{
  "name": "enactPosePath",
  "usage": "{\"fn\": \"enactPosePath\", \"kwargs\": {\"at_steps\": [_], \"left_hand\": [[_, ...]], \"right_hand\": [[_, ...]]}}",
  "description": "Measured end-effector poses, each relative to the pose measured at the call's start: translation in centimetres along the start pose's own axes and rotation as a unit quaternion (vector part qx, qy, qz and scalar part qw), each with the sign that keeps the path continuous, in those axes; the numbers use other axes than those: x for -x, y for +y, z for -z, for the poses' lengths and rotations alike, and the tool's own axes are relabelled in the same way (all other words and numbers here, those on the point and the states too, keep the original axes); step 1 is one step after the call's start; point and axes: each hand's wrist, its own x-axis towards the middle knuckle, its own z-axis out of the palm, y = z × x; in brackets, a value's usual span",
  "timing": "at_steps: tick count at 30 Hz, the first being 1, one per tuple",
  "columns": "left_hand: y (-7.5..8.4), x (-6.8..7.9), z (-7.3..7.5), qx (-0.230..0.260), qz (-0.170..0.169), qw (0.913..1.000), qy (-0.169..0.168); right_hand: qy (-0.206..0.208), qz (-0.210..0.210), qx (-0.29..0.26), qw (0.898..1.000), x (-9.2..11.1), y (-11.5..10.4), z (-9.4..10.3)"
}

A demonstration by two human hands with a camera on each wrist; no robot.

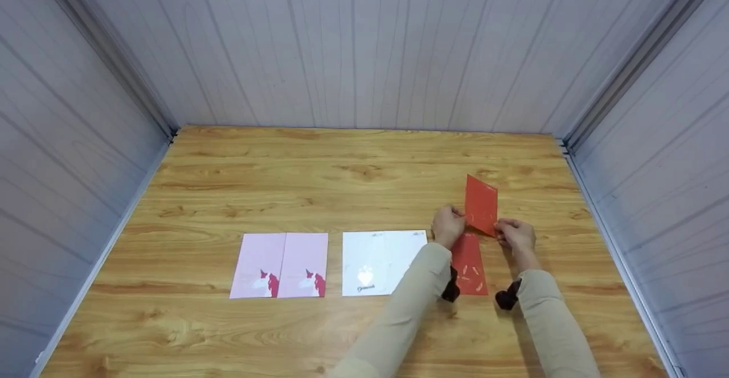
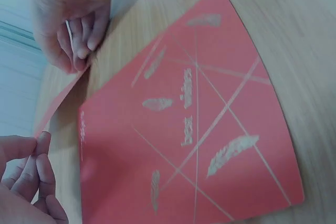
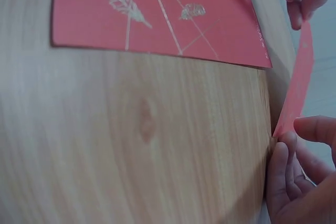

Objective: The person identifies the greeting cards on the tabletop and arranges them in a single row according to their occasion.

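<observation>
A red card (image 1: 481, 204) stands tilted up off the table toward the right. My left hand (image 1: 448, 227) pinches its lower left corner, and my right hand (image 1: 516, 234) pinches the lower right one. Both pinches also show in the left wrist view, with the left hand (image 2: 26, 177) nearer the camera. Just in front of the raised card lies a second red card (image 2: 178, 129) printed with pale feathers, crossing lines and "best wishes". My left forearm covers part of it in the head view.
To the left, two white cards (image 1: 364, 258) lie side by side, partly behind the left sleeve (image 1: 410, 304). Farther left is a pair of pink cards (image 1: 265, 253) with unicorn prints. Pale panelled walls (image 1: 353, 48) enclose the wooden table (image 1: 285, 179) at the back and sides.
</observation>
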Motion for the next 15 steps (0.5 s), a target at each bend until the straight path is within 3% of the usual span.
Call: {"fn": "enactPosePath", "kwargs": {"at_steps": [8,15], "left_hand": [[0.76,0.59,-0.45,0.098,-0.005,0.9950,-0.020],[0.57,0.81,-0.44,0.144,-0.010,0.9895,-0.013]], "right_hand": [[-0.006,-0.011,-0.014,1.000,-0.18,0.09,0.39],[-0.015,-0.010,-0.038,0.999,0.10,0.15,0.90]]}}
